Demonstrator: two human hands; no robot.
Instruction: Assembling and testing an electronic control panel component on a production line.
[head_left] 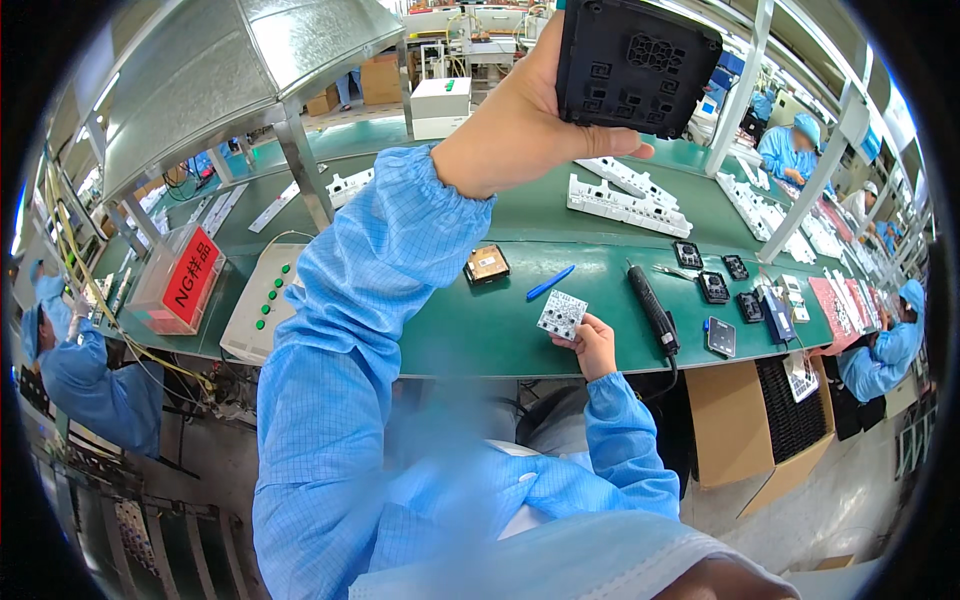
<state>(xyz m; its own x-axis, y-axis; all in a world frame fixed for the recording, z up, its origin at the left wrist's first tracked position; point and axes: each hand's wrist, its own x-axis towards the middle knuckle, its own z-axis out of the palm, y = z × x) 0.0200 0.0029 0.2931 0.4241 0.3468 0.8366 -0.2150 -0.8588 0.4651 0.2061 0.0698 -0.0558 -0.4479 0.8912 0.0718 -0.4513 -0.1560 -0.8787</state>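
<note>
Raised high and close to the camera, my left hand [515,135] is closed on a square black plastic housing [640,62] with moulded cutouts. Lower down, over the table's near edge, my right hand [597,350] pinches a small square grey-white panel [562,314] with dark spots by its corner. Just beyond that panel lies a blue pen [550,283]. A black electric screwdriver [654,312] rests to its right. Left of the pen sits a square black part [487,264] with a tan top.
Several small black housings [713,287] lie right on the green table [450,345], near a dark square device [720,337]. White plastic strips [628,207] lie behind. A green-buttoned box [262,305] and red-labelled bin [178,280] stand left; a cardboard box [735,420] is below right. Co-workers sit both sides.
</note>
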